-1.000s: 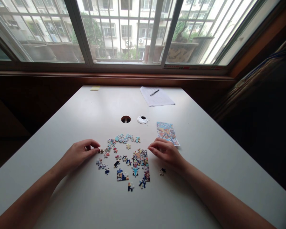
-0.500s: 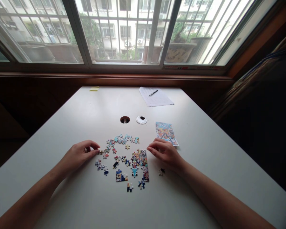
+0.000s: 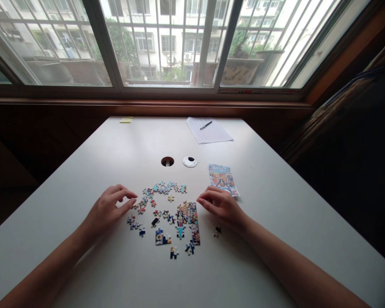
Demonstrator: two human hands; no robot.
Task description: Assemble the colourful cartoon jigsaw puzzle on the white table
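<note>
Head view: taking the joined puzzle section (image 3: 191, 210) as clock centre, the left hand (image 3: 108, 206) is held near nine o'clock, fingers slightly parted beside loose pieces (image 3: 141, 210), with nothing seen gripped. Towards three o'clock, the right hand (image 3: 223, 207) is curled near the section's corner; whether anything is pinched cannot be told. Pieces could be scattered by a dragging thumb, or joints sprung by a right-hand nudge.

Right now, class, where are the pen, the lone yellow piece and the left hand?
Pen (image 3: 205, 125): head view, middle of its barrel.
Yellow piece (image 3: 170, 198): head view, its centre.
Left hand (image 3: 110, 204): head view, middle of the hand.
</note>
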